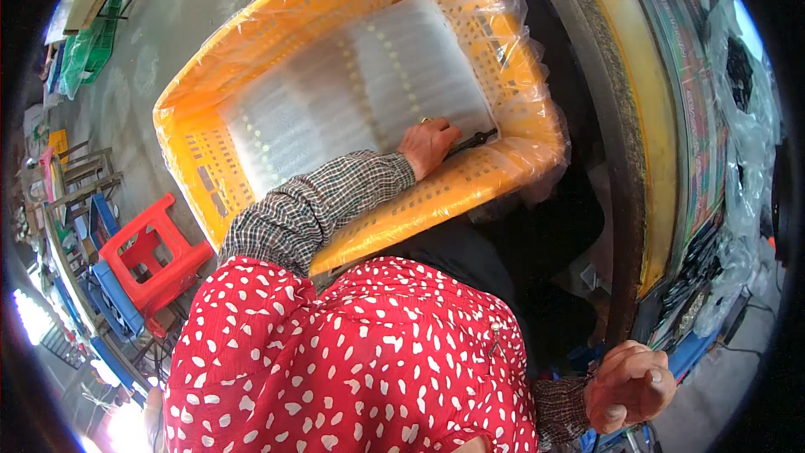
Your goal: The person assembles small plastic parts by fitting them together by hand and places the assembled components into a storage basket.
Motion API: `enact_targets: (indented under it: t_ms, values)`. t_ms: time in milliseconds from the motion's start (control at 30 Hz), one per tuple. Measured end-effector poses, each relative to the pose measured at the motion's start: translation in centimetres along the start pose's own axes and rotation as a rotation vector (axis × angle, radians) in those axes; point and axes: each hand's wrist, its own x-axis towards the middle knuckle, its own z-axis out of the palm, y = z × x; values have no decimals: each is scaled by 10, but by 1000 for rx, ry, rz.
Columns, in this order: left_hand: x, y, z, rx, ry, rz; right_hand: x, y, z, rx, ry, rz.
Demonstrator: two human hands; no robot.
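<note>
My left hand (pixel 429 146) reaches into a yellow plastic basket (pixel 352 243), its fingers curled over one end of a slender black piece (pixel 472 143) with a rounded tip. The piece lies by the basket's near right corner; its exact kind does not show. Under it, a white foam sheet (pixel 319 75) covers the basket's bottom. Clear plastic film lines the walls and hangs over the rim. Low on the right, beside the bench edge, my right hand (pixel 629 387) is held with its fingers curled in, and no object shows in it.
A workbench with a worn yellow board (pixel 641 134) runs along my right. Black slender pieces (pixel 700 273) and crumpled clear plastic (pixel 742 193) lie on it. To the left stand a red plastic stool (pixel 155 256) and, farther off, a green crate (pixel 102 38).
</note>
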Motion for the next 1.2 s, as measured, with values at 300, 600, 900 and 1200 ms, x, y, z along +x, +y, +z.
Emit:
enact_targets:
  t_ms: [300,600,900,1200]
  values:
    - [-5,-1,-4,93,-64,33,-6,-4,-7,10,40,-17]
    - [6,-7,11,144,-156,11,-32,1,-30,23,333,57]
    - [36,49,-45,-56,-55,123,-74,-14,-87,-223,682,427]
    - [52,131,-87,-118,0,241,-134,13,-144,-860,879,518]
